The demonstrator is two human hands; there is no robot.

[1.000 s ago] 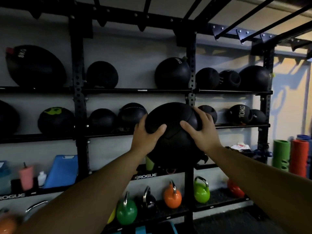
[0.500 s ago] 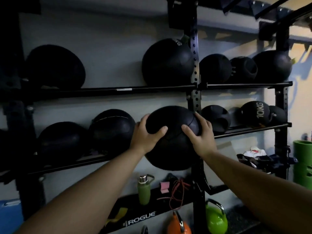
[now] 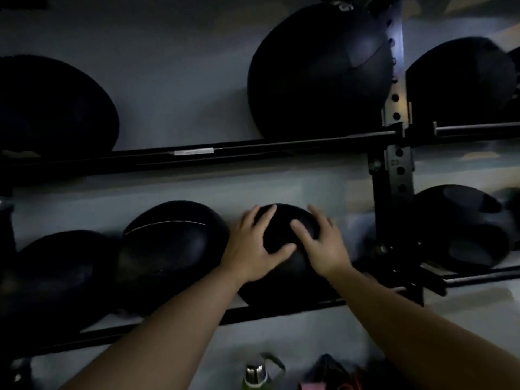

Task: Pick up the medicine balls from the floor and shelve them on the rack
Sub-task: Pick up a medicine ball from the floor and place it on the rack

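A black medicine ball [image 3: 284,235] rests on the middle shelf rails [image 3: 295,306] of the black rack, between a neighbouring ball and the upright post. My left hand [image 3: 254,249] lies on its left front with fingers spread over the top. My right hand [image 3: 320,243] presses its right side, fingers splayed. Both palms touch the ball. Its lower part is hidden by my wrists and forearms.
Two more black balls [image 3: 171,249] sit to the left on the same shelf, and one [image 3: 464,229] beyond the perforated upright [image 3: 394,198]. Larger balls [image 3: 318,71] fill the upper shelf. A green bottle [image 3: 254,374] stands below.
I moved closer and pushed the ball forward and up from in front of the rack onto the middle shelf rails. My hands slid toward its top.
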